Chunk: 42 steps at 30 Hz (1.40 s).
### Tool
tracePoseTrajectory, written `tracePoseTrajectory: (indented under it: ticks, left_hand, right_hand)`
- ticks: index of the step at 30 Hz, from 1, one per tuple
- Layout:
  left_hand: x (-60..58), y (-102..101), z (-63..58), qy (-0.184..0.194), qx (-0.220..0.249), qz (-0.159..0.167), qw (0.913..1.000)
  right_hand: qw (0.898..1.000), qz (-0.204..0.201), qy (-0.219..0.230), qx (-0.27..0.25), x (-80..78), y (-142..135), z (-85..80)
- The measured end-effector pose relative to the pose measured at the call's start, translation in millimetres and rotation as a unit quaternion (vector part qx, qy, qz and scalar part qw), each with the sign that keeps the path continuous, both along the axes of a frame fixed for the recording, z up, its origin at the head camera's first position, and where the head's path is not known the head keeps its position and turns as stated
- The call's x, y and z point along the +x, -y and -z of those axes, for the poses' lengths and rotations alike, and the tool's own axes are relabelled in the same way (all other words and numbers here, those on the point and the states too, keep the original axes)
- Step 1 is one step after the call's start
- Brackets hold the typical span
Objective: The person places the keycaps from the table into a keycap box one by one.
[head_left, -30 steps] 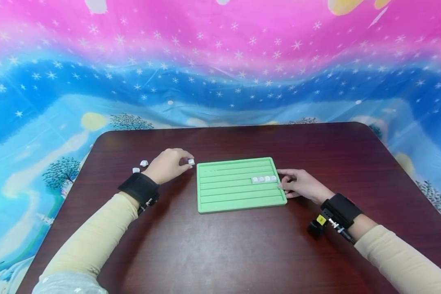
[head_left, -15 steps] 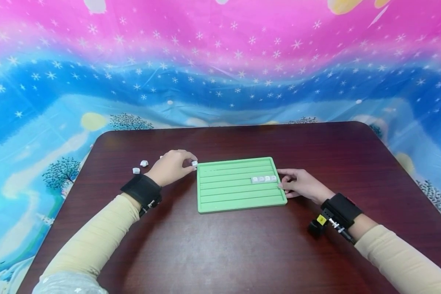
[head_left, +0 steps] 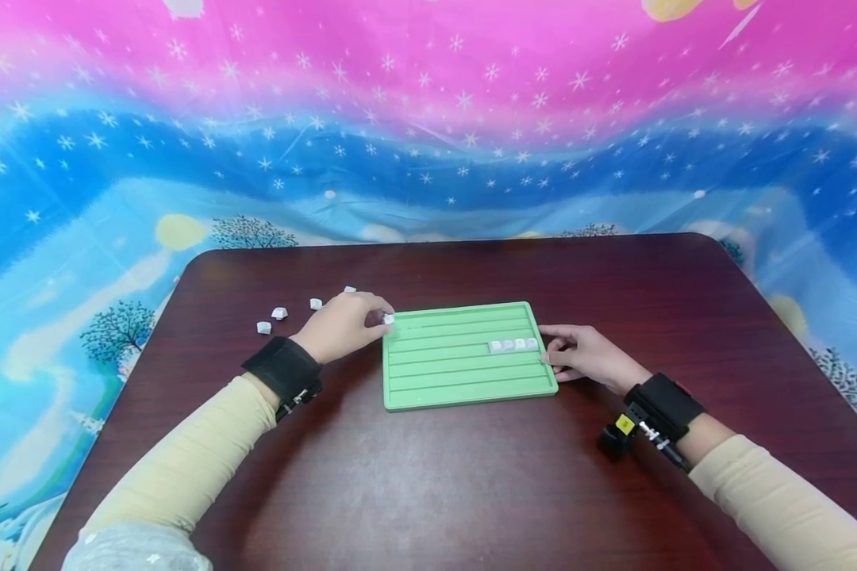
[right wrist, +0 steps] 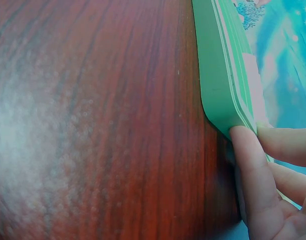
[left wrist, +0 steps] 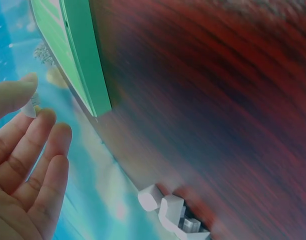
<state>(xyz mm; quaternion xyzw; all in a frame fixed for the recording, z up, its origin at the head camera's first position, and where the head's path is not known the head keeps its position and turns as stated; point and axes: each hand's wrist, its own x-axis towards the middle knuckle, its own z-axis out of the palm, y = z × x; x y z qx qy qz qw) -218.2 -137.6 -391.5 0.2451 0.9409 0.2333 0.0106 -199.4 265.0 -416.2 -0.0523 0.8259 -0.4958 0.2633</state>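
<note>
My left hand (head_left: 344,327) pinches a white keycap (head_left: 389,319) between thumb and fingertips, over the far left corner of a green grooved tray (head_left: 464,381). In the left wrist view that keycap (left wrist: 31,108) is mostly covered by the thumb. At the tray's right edge, my right hand (head_left: 589,357) grips the rim. The right wrist view shows its fingers (right wrist: 250,155) against the tray's outer wall (right wrist: 215,95). A short row of white keycaps (head_left: 514,346) sits in a middle groove near the right end.
Several loose white keycaps (head_left: 279,314) lie on the dark wooden table (head_left: 464,492), beyond and left of my left hand. One, partly hidden behind that hand, is the keycap (head_left: 350,290) nearest the tray. A printed cloth (head_left: 428,159) hangs behind the table.
My left hand has moved right with the keycap, from beside the tray to over its far left corner. More loose keycaps show behind it. The right hand has stayed in place.
</note>
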Motion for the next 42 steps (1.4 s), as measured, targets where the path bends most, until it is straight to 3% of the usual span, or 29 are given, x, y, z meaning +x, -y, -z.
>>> tracePoseTrajectory:
  ticks: [21, 42]
  left_hand:
    - [3.5, -17, 0.1, -0.009, 0.003, 0.041, 0.9991]
    - [-1.2, -44, 5.1, -0.012, -0.01, 0.086, 0.9961]
  right_hand:
    - [1.0, 0.002, 0.001, 0.0, 1.5, 0, 1.4]
    - [1.0, 0.004, 0.004, 0.008, -0.9, 1, -1.3]
